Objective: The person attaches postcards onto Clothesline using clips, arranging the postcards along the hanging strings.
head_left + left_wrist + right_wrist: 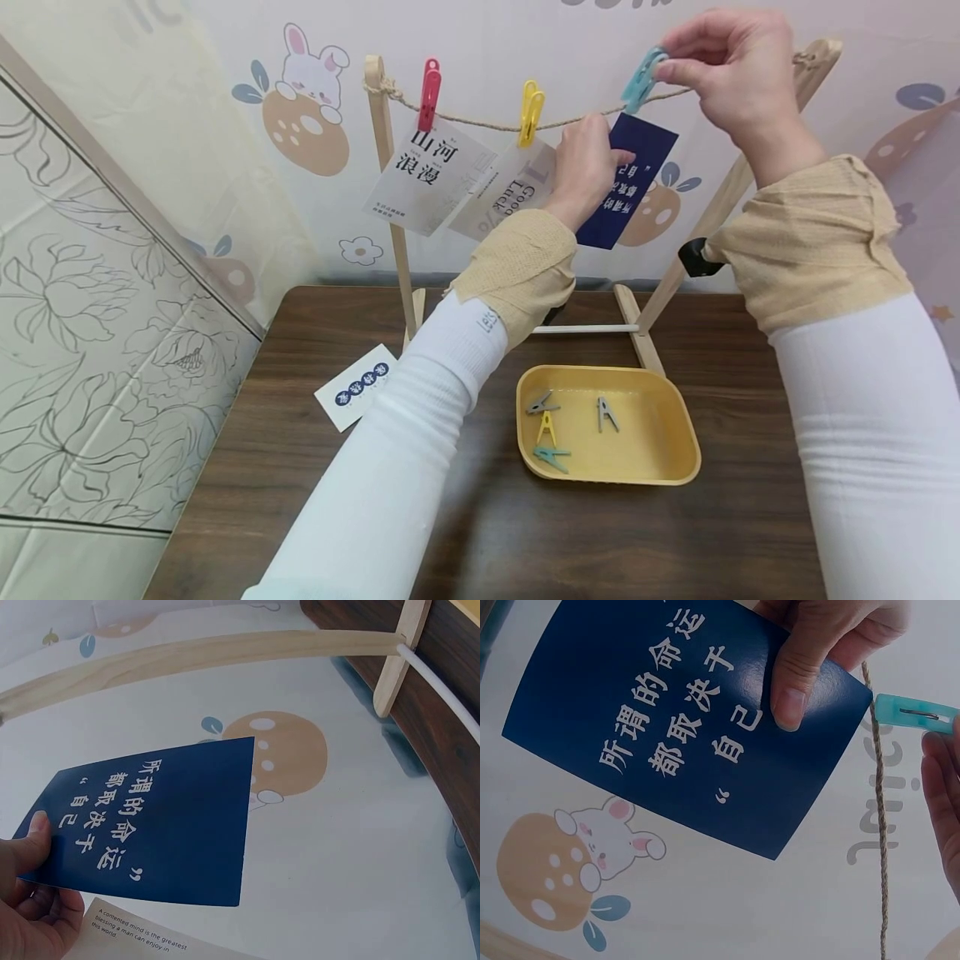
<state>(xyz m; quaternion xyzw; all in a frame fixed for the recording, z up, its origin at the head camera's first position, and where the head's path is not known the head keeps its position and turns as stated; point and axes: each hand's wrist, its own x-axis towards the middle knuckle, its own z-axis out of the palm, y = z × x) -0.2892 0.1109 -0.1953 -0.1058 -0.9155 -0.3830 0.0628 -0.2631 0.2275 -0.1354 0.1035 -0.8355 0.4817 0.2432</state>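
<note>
A dark blue card [617, 223] with white lettering hangs at the rope [883, 847], pinched at its edge by my left hand [588, 167], thumb on the printed face. Up at the right, my right hand [738, 71] pinches a light-blue clothespin [642, 82] between thumb and fingers. The clothespin's tip meets the card's corner at the rope in the right wrist view. Further left on the rope, a red clothespin [430, 96] holds a pale card [412, 196], and a yellow clothespin [531, 117] holds another [510, 187], partly hidden by my left hand.
The rope spans two wooden posts [401, 258] of a stand on a dark wooden table [720, 517]. A yellow basin [660, 433] with several clothespins stands in front. To its left lies a white card [358, 387]. A patterned curtain hangs behind.
</note>
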